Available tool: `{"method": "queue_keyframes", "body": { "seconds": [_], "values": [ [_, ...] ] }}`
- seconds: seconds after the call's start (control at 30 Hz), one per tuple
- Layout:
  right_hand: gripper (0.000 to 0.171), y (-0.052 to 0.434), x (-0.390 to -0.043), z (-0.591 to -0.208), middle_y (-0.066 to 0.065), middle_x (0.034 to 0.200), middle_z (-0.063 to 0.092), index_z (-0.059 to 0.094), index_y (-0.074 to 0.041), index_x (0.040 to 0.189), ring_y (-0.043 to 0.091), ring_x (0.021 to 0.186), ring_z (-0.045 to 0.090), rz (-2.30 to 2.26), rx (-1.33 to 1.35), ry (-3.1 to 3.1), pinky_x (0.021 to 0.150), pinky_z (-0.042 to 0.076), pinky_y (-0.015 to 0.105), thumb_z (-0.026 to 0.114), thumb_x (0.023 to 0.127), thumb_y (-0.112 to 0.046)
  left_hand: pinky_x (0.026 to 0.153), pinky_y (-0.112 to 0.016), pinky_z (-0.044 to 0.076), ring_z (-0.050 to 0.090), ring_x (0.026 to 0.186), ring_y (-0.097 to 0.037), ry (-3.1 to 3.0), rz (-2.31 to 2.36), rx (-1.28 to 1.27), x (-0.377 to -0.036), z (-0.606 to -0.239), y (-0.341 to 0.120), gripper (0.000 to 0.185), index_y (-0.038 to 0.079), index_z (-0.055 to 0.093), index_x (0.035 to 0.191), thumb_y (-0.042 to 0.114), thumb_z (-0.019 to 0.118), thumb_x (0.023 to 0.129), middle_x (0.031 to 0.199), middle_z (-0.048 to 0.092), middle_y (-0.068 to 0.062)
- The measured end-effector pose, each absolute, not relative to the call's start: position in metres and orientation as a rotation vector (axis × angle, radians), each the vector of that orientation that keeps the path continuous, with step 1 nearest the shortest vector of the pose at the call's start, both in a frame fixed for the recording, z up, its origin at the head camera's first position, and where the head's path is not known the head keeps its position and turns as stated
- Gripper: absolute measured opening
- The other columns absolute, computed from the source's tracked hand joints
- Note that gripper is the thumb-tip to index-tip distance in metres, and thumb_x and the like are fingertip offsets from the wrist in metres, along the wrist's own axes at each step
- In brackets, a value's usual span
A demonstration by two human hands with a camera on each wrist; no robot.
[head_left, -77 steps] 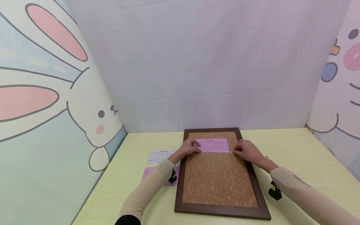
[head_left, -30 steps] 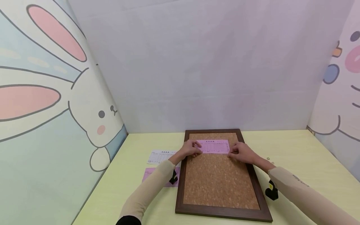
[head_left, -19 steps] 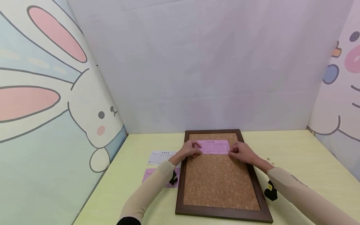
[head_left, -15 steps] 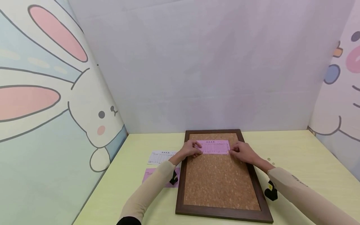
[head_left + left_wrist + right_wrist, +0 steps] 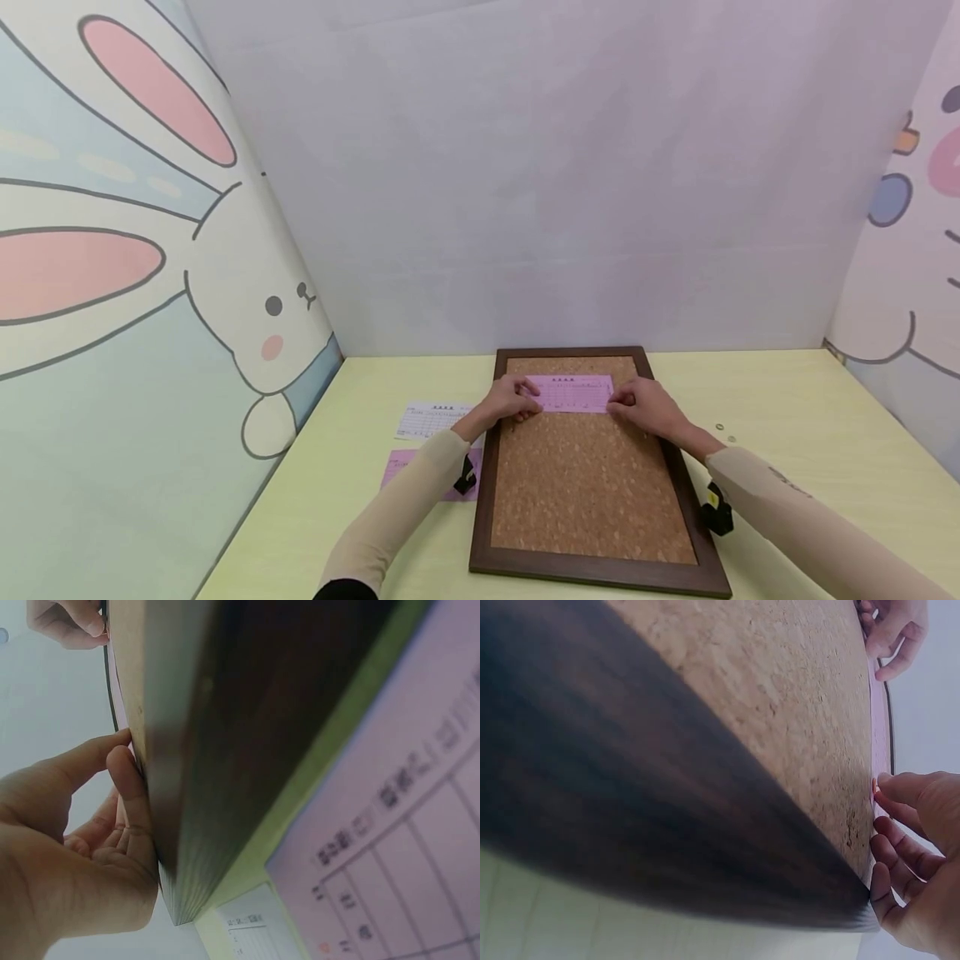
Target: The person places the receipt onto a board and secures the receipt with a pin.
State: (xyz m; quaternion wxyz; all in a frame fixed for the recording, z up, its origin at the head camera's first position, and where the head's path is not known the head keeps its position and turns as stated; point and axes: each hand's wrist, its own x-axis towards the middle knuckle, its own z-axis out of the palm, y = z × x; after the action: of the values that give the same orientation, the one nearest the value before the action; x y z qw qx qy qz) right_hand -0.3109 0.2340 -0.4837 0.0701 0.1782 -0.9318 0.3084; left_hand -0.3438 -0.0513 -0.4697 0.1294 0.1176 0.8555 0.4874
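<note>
Yellow table (image 5: pixel 787 433), cork board (image 5: pixel 588 492), hands pressing pink slip (image 5: pixel 573 393)

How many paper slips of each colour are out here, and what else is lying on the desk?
Pink slips: 2, one on the cork board under both hands, one on the table
White slips: 1
Cork boards: 1
Small round bits right of the board, too small to identify: 2
Total: 6
</note>
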Motion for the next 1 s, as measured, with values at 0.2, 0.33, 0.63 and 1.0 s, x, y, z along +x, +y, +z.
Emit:
{"method": "queue_keyframes", "body": {
  "seconds": [0.2,0.33,0.63,1.0],
  "values": [
    [0.008,0.2317,-0.3131,-0.486,0.004,0.083,0.065,0.079,-0.005,0.09,0.012,0.071,0.05,0.852,0.547,-2.804,0.059,0.039,0.022,0.078,0.088,-0.013,0.051,-0.018,0.047,0.056,0.058,-0.011,2.49,1.414,0.348,-0.3466,-0.4731,-0.0518,0.023,-0.002,0.069,0.109,0.005,0.077,0.088,0.073,0.061,-0.001],
    [0.008,0.2316,-0.3137,-0.4865,0.003,0.082,0.064,0.079,-0.005,0.09,0.013,0.071,0.049,0.832,0.549,-2.799,0.059,0.038,0.023,0.078,0.089,-0.013,0.051,-0.018,0.047,0.055,0.057,-0.01,2.494,1.411,0.334,-0.3468,-0.4738,-0.0516,0.023,-0.001,0.069,0.108,0.006,0.077,0.088,0.072,0.061,0.0],
    [0.008,0.2289,-0.3136,-0.4891,0.0,0.076,0.067,0.079,-0.005,0.084,0.009,0.066,0.046,0.886,0.607,-2.765,0.057,0.036,0.021,0.077,0.089,-0.011,0.051,-0.017,0.047,0.055,0.056,-0.01,2.489,1.406,0.316,-0.3444,-0.4722,-0.0514,0.024,0.0,0.069,0.108,0.007,0.078,0.088,0.072,0.061,0.0],
    [0.011,0.2243,-0.316,-0.4831,0.0,0.074,0.07,0.077,-0.005,0.08,0.005,0.061,0.046,1.019,0.694,-2.789,0.053,0.035,0.02,0.078,0.089,-0.011,0.05,-0.017,0.047,0.055,0.055,-0.009,2.488,1.409,0.309,-0.3448,-0.4713,-0.051,0.023,0.0,0.069,0.107,0.007,0.079,0.087,0.071,0.061,0.001]
  ]
}}
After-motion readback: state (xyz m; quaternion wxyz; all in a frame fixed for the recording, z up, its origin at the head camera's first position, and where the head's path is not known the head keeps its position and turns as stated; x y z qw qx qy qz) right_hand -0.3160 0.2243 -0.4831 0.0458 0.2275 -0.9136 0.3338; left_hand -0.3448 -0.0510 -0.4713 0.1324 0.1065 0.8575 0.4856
